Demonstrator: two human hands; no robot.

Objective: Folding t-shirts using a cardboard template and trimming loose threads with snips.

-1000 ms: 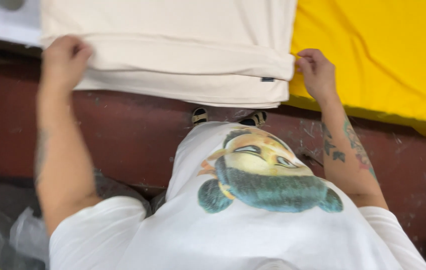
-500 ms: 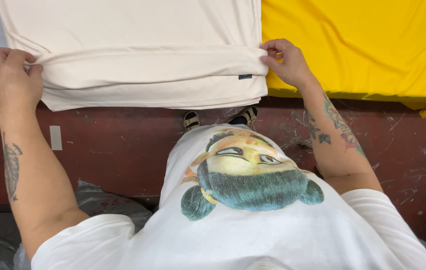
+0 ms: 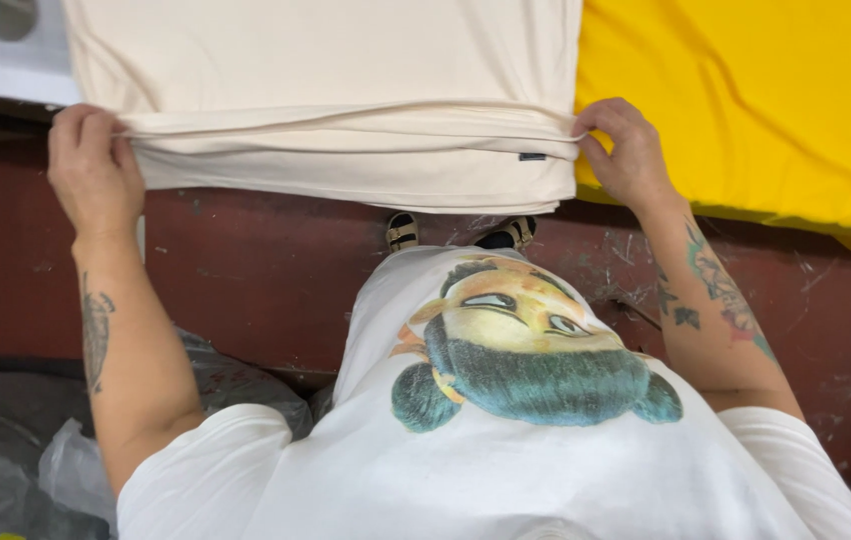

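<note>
We stand at the dark red desk (image 3: 246, 270), left hand (image 3: 96, 170) and right hand (image 3: 626, 150) each in a pinching grip on the folded cream cloth (image 3: 346, 110) — now drawn nearer over the edge — yellow fabric (image 3: 746, 100) beyond.

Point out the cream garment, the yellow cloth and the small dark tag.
cream garment (image 3: 326, 70), head view, flat upper panel.
yellow cloth (image 3: 746, 100), head view, middle of the spread sheet.
small dark tag (image 3: 533, 157), head view, on the garment's lower right hem.
</note>
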